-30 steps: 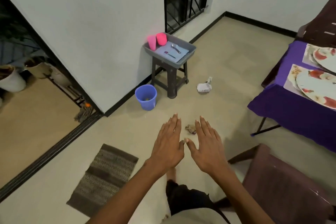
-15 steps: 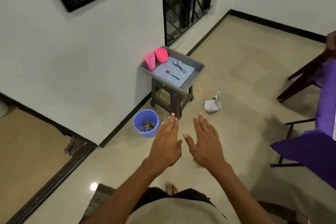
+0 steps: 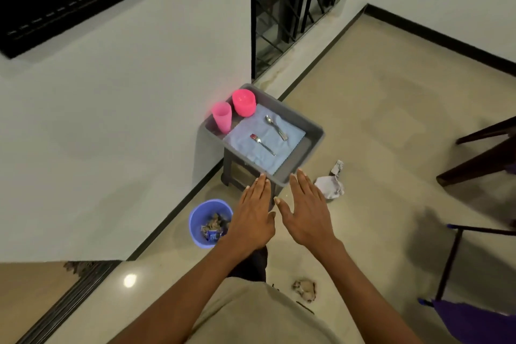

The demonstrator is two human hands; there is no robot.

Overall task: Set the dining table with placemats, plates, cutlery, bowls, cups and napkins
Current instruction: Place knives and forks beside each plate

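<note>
While both arms reach forward from the bottom of my view, I see the left hand and the right hand held flat, palms down, fingers straight and released, grasping nothing. Their thumbs nearly meet, and the fingertips sit just short of the grey tray's near rim.

On the tray lies a blue napkin with a spoon and a fork on it; a pink cup and a pink bowl stand at the far corner. The stool beneath is mostly hidden.

I cannot identify the scraps in the blue bucket. At the right edge, a purple cloth and dark chair legs are cut off.

Crumpled paper lies on the beige tile floor, beside a white wall and a barred grille.
</note>
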